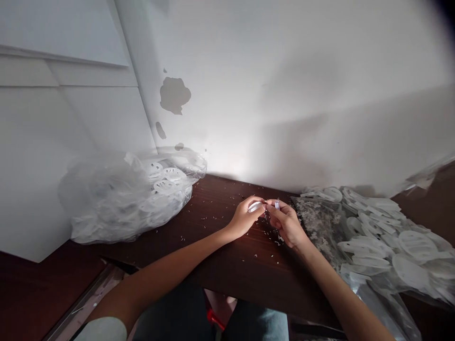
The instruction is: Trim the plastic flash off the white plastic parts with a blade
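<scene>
My left hand (245,217) is closed round a small white oval plastic part (255,206), held above the dark wooden table (227,265). My right hand (286,221) meets it from the right, fingers pinched on a tiny pale object (277,204) at the part's edge; what that object is I cannot make out. Both hands hover near the middle of the table, close to the white wall. Small white shavings (273,237) lie scattered on the wood beneath them.
A clear plastic bag (124,199) full of white oval parts sits at the left against the wall. A loose heap of the same white parts (384,237) on plastic sheeting fills the right side. My knees show below the table's front edge.
</scene>
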The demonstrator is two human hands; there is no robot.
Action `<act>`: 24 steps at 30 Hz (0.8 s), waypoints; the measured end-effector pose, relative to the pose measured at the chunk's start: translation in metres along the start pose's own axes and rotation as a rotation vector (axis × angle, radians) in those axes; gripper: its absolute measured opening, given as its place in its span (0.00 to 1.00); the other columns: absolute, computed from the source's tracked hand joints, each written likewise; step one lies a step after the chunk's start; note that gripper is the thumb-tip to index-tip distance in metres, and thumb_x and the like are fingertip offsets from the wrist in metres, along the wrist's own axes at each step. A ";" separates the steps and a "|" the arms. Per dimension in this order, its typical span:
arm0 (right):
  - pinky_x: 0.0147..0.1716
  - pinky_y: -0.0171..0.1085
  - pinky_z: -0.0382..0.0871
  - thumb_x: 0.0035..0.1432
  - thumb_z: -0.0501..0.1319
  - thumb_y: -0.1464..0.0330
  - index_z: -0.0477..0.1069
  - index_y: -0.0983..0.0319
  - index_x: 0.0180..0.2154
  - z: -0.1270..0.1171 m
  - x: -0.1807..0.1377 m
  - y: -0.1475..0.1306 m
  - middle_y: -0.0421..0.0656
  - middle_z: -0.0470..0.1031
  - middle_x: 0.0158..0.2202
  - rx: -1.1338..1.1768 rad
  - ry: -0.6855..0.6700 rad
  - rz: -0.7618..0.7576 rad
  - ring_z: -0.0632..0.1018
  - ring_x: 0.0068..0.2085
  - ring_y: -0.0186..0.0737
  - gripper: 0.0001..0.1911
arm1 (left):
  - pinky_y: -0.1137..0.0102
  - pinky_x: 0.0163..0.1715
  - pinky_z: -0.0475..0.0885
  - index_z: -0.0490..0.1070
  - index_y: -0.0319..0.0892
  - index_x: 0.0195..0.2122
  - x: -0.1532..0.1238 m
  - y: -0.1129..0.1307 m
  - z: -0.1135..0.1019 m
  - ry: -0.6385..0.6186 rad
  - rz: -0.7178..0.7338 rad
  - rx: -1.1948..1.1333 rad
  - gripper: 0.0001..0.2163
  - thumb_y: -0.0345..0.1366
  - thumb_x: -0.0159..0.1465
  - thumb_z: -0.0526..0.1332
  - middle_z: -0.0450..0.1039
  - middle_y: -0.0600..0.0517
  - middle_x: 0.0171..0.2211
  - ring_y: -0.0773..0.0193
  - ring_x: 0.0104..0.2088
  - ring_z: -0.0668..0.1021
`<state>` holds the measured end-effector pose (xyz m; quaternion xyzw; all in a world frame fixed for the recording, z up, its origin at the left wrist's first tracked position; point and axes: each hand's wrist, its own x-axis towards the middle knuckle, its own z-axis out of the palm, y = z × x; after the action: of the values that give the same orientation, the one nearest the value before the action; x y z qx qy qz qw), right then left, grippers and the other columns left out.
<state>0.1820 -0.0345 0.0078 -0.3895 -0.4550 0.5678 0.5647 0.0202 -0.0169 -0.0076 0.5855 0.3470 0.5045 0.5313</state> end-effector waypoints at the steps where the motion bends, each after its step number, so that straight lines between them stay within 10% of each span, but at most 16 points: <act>1: 0.18 0.31 0.46 0.50 0.78 0.58 0.78 0.60 0.39 0.000 0.000 0.000 0.31 0.58 0.21 0.015 -0.005 0.013 0.52 0.20 0.26 0.19 | 0.70 0.33 0.73 0.76 0.43 0.49 0.000 0.000 0.000 -0.008 -0.018 -0.021 0.18 0.50 0.65 0.68 0.79 0.46 0.44 0.59 0.38 0.82; 10: 0.17 0.33 0.47 0.50 0.77 0.54 0.79 0.61 0.39 -0.007 0.006 0.004 0.35 0.69 0.23 -0.113 0.123 -0.065 0.55 0.20 0.26 0.21 | 0.63 0.40 0.75 0.75 0.42 0.51 0.007 -0.003 0.005 0.046 -0.241 -0.569 0.21 0.51 0.65 0.60 0.81 0.45 0.44 0.55 0.40 0.83; 16: 0.36 0.38 0.72 0.58 0.72 0.56 0.82 0.60 0.36 -0.010 0.010 0.004 0.45 0.83 0.35 -0.428 0.127 -0.255 0.79 0.35 0.41 0.14 | 0.59 0.45 0.75 0.74 0.44 0.53 0.013 -0.004 0.002 0.145 -0.246 -0.510 0.19 0.49 0.66 0.60 0.80 0.46 0.46 0.54 0.44 0.82; 24: 0.45 0.43 0.74 0.60 0.69 0.57 0.84 0.59 0.41 -0.007 0.008 0.006 0.47 0.86 0.43 -0.566 0.138 -0.296 0.83 0.41 0.47 0.14 | 0.63 0.41 0.75 0.73 0.45 0.53 0.009 -0.004 0.003 0.081 -0.208 -0.441 0.19 0.50 0.67 0.59 0.79 0.46 0.47 0.56 0.44 0.79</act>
<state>0.1866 -0.0254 0.0003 -0.4981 -0.6072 0.3027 0.5399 0.0259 -0.0088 -0.0091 0.3956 0.3078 0.5337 0.6811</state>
